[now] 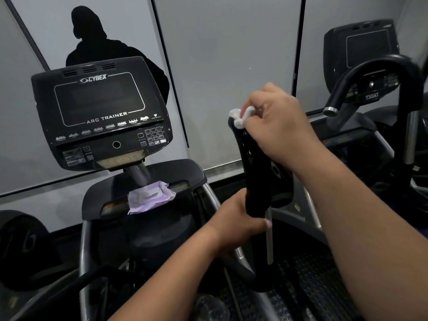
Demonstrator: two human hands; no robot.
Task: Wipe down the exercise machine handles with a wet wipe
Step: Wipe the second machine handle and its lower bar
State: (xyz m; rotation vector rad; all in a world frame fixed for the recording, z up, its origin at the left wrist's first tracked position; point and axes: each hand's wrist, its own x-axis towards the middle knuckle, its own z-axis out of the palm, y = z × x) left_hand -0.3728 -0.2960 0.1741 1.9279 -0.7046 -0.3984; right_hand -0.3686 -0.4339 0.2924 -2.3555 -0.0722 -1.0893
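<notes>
Far left: dark round weight plate (22,246) near the floor, out of play. Next, the console (102,114) reads "CYBEX" on top, "ARC TRAINER" under the dark screen; smaller button labels too small to read. Below it on the tray (185,172) sits a purple pack of wipes (149,196), flap looks open, probably parked there to stay within reach.

Centre: left hand (236,222) is wrapped around the lower end of the black handle (257,172), just above the metal bar. My read: it's bracing the moving arm so it doesn't swing under wiping pressure.

Right hand (278,126) pinches a bunched white wipe (242,117) against the top end of that handle, fingers curled over it. Wipe is at the tip, so likely a top-down pass; the length between the two hands looks left to do.

Far right: curved black grip (379,72) of the neighbouring machine, and its console (361,56) labelled "750AT", apparently reversed.
</notes>
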